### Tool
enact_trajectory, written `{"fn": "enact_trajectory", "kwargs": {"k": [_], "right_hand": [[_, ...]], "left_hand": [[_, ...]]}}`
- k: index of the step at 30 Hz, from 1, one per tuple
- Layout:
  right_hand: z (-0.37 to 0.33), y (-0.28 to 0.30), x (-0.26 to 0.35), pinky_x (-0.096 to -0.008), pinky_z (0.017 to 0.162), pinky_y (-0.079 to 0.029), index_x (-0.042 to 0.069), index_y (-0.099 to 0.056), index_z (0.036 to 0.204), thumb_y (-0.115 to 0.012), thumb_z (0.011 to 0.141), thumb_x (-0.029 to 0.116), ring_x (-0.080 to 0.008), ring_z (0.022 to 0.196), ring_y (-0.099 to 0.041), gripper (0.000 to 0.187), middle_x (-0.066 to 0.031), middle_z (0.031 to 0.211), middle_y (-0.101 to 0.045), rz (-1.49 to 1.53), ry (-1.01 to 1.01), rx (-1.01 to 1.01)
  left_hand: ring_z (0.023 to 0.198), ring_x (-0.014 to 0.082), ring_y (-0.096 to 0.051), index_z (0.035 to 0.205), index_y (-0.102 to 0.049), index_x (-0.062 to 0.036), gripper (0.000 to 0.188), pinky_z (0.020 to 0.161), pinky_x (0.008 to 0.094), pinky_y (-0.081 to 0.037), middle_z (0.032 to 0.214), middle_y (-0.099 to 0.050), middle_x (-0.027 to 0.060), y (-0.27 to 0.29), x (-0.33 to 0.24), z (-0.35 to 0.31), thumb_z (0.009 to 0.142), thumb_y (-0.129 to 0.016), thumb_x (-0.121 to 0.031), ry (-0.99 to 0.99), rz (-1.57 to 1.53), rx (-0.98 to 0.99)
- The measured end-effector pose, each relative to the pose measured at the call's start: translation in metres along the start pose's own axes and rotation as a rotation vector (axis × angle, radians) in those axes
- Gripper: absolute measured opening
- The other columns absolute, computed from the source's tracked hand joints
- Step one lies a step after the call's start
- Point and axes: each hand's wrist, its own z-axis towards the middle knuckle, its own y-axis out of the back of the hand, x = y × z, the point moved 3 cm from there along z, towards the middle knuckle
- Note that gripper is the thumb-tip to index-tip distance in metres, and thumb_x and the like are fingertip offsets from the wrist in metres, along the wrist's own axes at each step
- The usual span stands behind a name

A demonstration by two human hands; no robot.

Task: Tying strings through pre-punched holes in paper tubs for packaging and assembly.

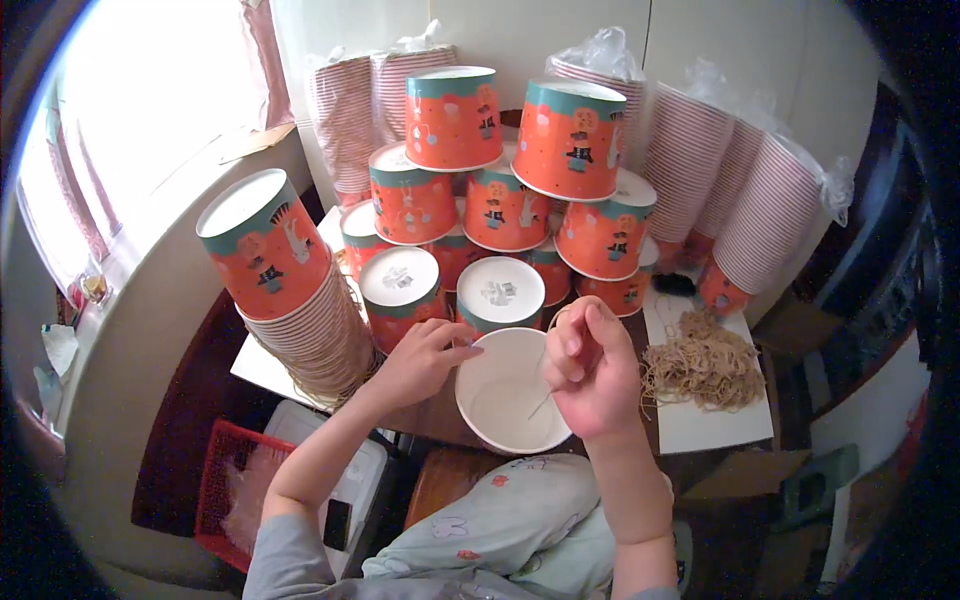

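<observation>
Nearest the camera: lap in pale printed fabric (500, 530), forearms coming up from the lower edge. My right hand (592, 368) is closed, fingers (578, 335) pinching a thin rubber band (545, 395) that hangs into the open white paper bowl (510, 388). Left hand (425, 355) grips the bowl's left rim, fingers curled over the edge. The bowl sits tilted toward me at the desk's (715, 425) near edge and looks empty inside.

Just past it, a pyramid of upturned orange-and-teal bowls (500, 190), several tiers. If those are the finished units, a good batch is done; can't tell if they're banded.

Left: tall nested stack of the same bowls (300, 300), leaning. Behind and to the right: more nested stacks in plastic sleeves (740, 190), so plenty left, I'd judge.

Right: loose heap of rubber bands (705, 365) on white sheet. Red crate (225, 490) on the floor lower left, contents unclear.
</observation>
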Motion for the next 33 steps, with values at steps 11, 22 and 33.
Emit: {"fn": "enact_trajectory", "kwargs": {"k": [11, 22, 33], "right_hand": [[0.006, 0.010, -0.007, -0.0211, 0.040, -0.020, 0.009, -0.048, 0.077, -0.048, 0.085, 0.025, -0.0066, 0.045, -0.029, 0.017, 0.0021, 0.060, -0.040, 0.070, -0.017, -0.071], [0.024, 0.042, -0.008, -0.0277, 0.056, -0.045, 0.001, -0.057, 0.082, -0.051, 0.082, 0.022, -0.0137, 0.058, -0.052, 0.021, -0.0043, 0.068, -0.056, -1.203, 0.139, -0.003], [0.014, 0.032, -0.059, -0.0361, 0.075, -0.043, 0.000, -0.049, 0.095, -0.051, 0.081, 0.015, -0.0275, 0.086, -0.055, 0.021, -0.0149, 0.091, -0.055, -1.124, -0.140, 0.376]], "left_hand": [[0.080, 0.0161, -0.056, 0.094, -0.062, -0.0037, 0.019, 0.068, 0.0270, -0.044, 0.091, -0.059, 0.0083, -0.007, -0.060, 0.009, 0.077, -0.060, -0.012, 0.158, -0.888, 0.066], [0.067, 0.0207, -0.053, 0.072, -0.061, -0.0063, 0.007, 0.063, 0.0305, -0.043, 0.070, -0.057, 0.0046, 0.025, -0.043, 0.004, 0.067, -0.064, -0.010, 0.242, -0.377, -0.037], [0.069, 0.0191, -0.051, 0.069, -0.062, -0.0079, 0.010, 0.061, 0.0300, -0.046, 0.069, -0.055, 0.0028, 0.030, -0.050, 0.003, 0.061, -0.065, -0.011, 0.163, 0.084, -0.108]]}}
